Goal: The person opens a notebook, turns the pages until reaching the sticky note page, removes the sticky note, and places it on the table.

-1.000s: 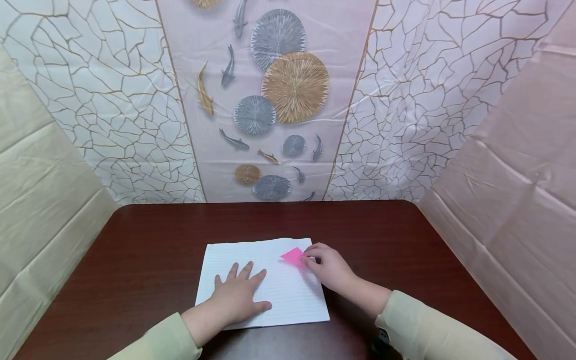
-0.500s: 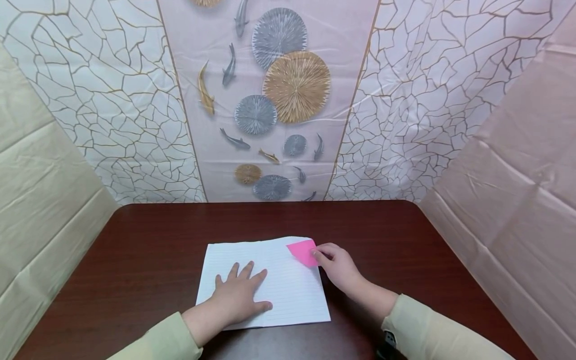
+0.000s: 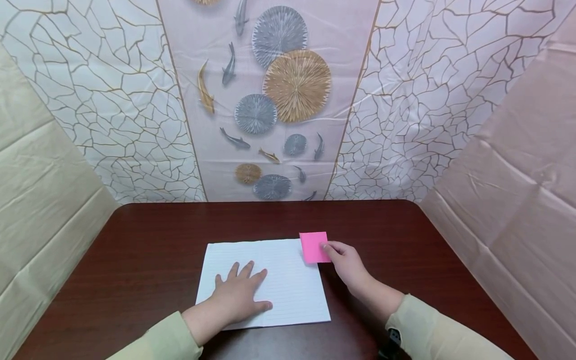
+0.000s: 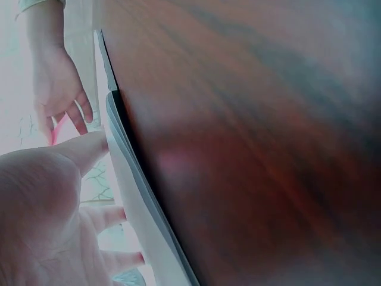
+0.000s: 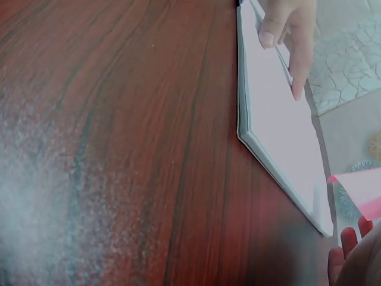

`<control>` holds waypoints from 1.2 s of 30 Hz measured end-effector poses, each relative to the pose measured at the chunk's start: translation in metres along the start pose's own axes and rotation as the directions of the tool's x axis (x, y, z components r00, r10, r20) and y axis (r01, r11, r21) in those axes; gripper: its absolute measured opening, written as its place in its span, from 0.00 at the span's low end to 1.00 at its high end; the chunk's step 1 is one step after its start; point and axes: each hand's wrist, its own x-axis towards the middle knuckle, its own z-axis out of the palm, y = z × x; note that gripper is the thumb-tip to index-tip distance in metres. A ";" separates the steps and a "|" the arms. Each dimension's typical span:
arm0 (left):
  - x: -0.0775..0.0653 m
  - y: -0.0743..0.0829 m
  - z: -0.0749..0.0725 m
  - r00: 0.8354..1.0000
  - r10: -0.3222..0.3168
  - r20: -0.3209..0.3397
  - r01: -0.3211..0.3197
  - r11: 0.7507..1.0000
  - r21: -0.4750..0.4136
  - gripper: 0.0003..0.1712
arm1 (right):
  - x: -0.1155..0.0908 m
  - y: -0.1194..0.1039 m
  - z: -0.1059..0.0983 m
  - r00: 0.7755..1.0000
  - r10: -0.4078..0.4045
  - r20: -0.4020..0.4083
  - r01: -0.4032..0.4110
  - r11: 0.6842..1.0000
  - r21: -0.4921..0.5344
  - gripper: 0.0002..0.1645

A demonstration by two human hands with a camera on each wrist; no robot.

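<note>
An open notebook (image 3: 292, 295) with lined white pages lies on the dark wooden table. My left hand (image 3: 236, 297) rests on its left page with the fingers spread and straight. Between thumb and fingers, my right hand (image 3: 346, 262) pinches a pink sticky note (image 3: 312, 247) by its right edge. The note is held over the notebook's far right corner, partly past the page edge. In the right wrist view the sticky note (image 5: 362, 190) appears at the right edge, apart from the page. The left wrist view shows the left palm (image 4: 41, 208) close up, with the notebook's page edges (image 4: 137, 179) beside it.
The reddish-brown table (image 3: 148, 250) extends around the notebook on all sides. A patterned cloth (image 3: 270, 125) hangs behind it, and pale fabric panels (image 3: 508, 200) stand at both sides. A dark watch-like device (image 3: 391, 342) sits at the right sleeve.
My right hand has moved right and slightly away with the sticky note, which has turned from slanted over the page to nearly square at the corner. The left hand has stayed put.
</note>
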 end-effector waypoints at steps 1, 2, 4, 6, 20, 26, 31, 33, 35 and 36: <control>0.000 0.000 0.000 1.000 -0.002 0.001 0.002 1.000 -0.001 0.45 | 0.000 0.001 -0.001 1.000 0.008 0.004 -0.008 1.000 0.004 0.23; 0.000 -0.001 0.001 1.000 -0.003 0.002 0.003 1.000 0.000 0.45 | 0.000 0.001 -0.002 1.000 0.018 0.005 -0.018 1.000 0.005 0.24; 0.001 -0.001 0.001 1.000 -0.004 0.004 0.004 1.000 -0.001 0.45 | 0.001 0.003 -0.005 1.000 0.022 0.001 -0.022 1.000 -0.007 0.25; 0.001 -0.001 0.001 1.000 -0.002 0.005 0.002 1.000 -0.001 0.45 | 0.000 0.004 -0.009 1.000 0.006 -0.003 -0.006 0.999 -0.040 0.24; 0.002 -0.001 0.000 1.000 -0.010 0.014 0.010 1.000 -0.011 0.45 | 0.004 0.011 -0.053 0.754 -0.598 0.271 0.607 0.476 -0.636 0.10; 0.003 -0.002 0.001 1.000 -0.009 0.011 0.009 1.000 0.001 0.46 | 0.011 0.015 -0.067 0.535 -0.708 0.461 0.739 0.127 -0.662 0.14; 0.002 -0.001 0.000 1.000 -0.007 0.012 0.007 1.000 0.002 0.45 | 0.015 0.019 -0.074 0.501 -0.701 0.508 0.736 0.036 -0.676 0.15; 0.002 -0.001 -0.001 1.000 -0.006 0.011 0.006 1.000 -0.003 0.45 | 0.016 0.022 -0.075 0.485 -0.704 0.519 0.734 0.005 -0.679 0.14; 0.001 -0.001 -0.002 1.000 -0.004 0.006 0.004 1.000 -0.004 0.45 | 0.018 0.026 -0.075 0.472 -0.706 0.528 0.734 -0.017 -0.679 0.13; 0.000 -0.001 -0.002 1.000 -0.003 0.003 0.003 1.000 -0.004 0.45 | 0.019 0.028 -0.075 0.465 -0.707 0.532 0.735 -0.026 -0.677 0.12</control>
